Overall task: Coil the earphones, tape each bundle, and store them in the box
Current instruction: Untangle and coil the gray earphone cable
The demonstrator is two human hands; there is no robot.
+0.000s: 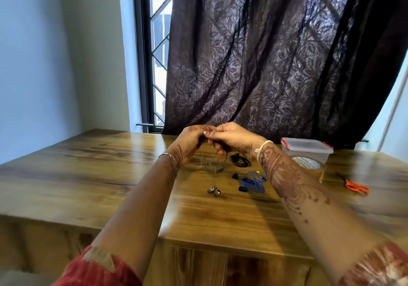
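My left hand (191,141) and my right hand (231,136) meet above the wooden table (88,164), both pinching a thin dark earphone cable. Loops of that cable (209,164) hang below the hands down to the tabletop, and its silver earbuds (214,191) lie nearer to me. A black coiled earphone (240,160) lies just right of the hands. In front of it rests a blue coiled earphone (254,180) with black buds. The clear plastic box (308,151) with red clips stands at the far right, its lid on.
A roll of tape (306,163) shows by or behind the clear box. Orange-handled scissors (356,186) lie to the right of it. A dark curtain (276,54) hangs behind the table, and a wall stands to the left.
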